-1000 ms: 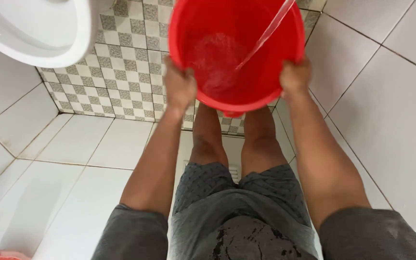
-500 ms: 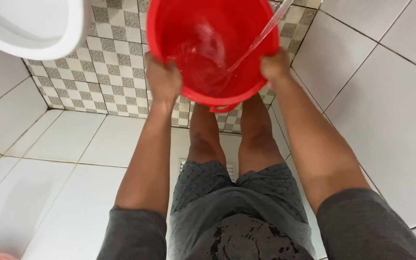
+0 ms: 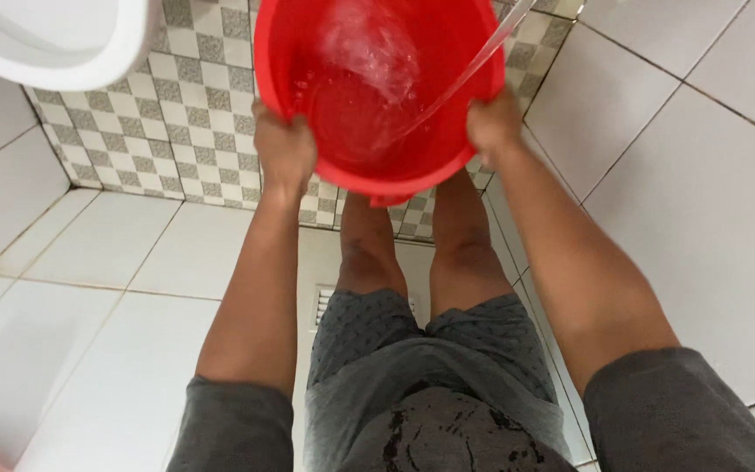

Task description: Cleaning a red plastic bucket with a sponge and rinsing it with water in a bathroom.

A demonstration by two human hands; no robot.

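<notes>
A red plastic bucket (image 3: 369,149) is held out in front of me at arm's length, over my legs. My left hand (image 3: 282,149) grips its rim on the left side. On the right side my right hand (image 3: 493,125) grips the rim. A thin stream of water (image 3: 474,65) falls from the upper right into the bucket. Water swirls and splashes inside it. The bucket's far rim is cut off by the top of the view.
A white ceramic basin (image 3: 54,44) juts in at the top left. A checkered grey and white tiled strip (image 3: 176,114) runs under it. White tiles (image 3: 133,280) cover the floor, a white tiled wall (image 3: 692,175) is at right, and a floor drain grille (image 3: 323,301) lies by my knees.
The bucket and both hands have shifted left and a little up in view. More water has gathered inside and it splashes higher.
</notes>
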